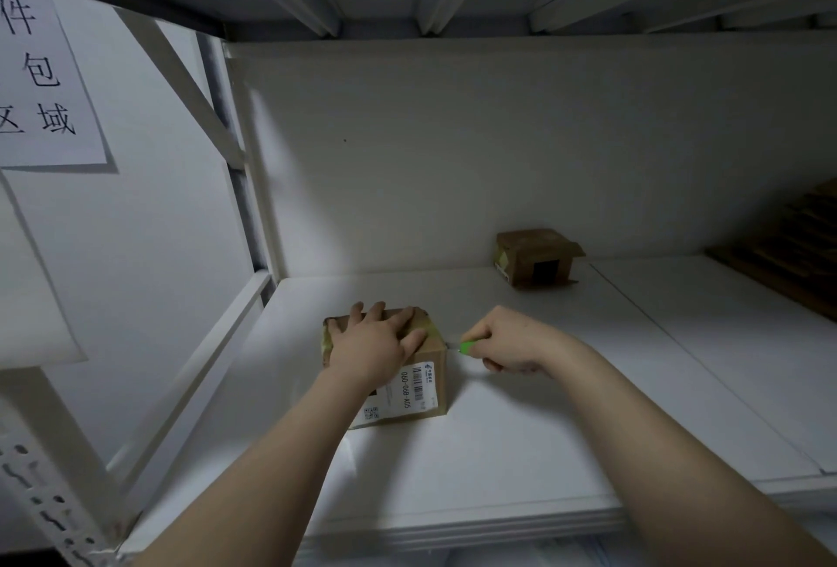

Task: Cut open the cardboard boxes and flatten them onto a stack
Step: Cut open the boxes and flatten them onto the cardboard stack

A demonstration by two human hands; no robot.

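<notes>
At 9 o'clock, sign [43, 72]: white sheet with black characters, hung on the rack [235, 213] upright.
Shelf [521, 444]: white board, bearing both boxes and the hands.
Left hand [378, 346]: at 6 o'clock of centre, fingers spread, palm flat on top of the box, pressing down.
Box [428, 374]: small brown carton, closed, under the left hand; white label [410, 389] with barcode on its near top.
Knife [466, 346]: green handle poking from the right fist, blade tip touching the box's right upper edge at 3 o'clock of the box.
Right hand [509, 340]: just right of the box, curled tight round the knife.
Far box [536, 256]: at 1 o'clock of the hands, against the back wall, flaps ajar.
Stack [792, 244]: flattened cardboard at 3 o'clock, at the frame's right edge.
</notes>
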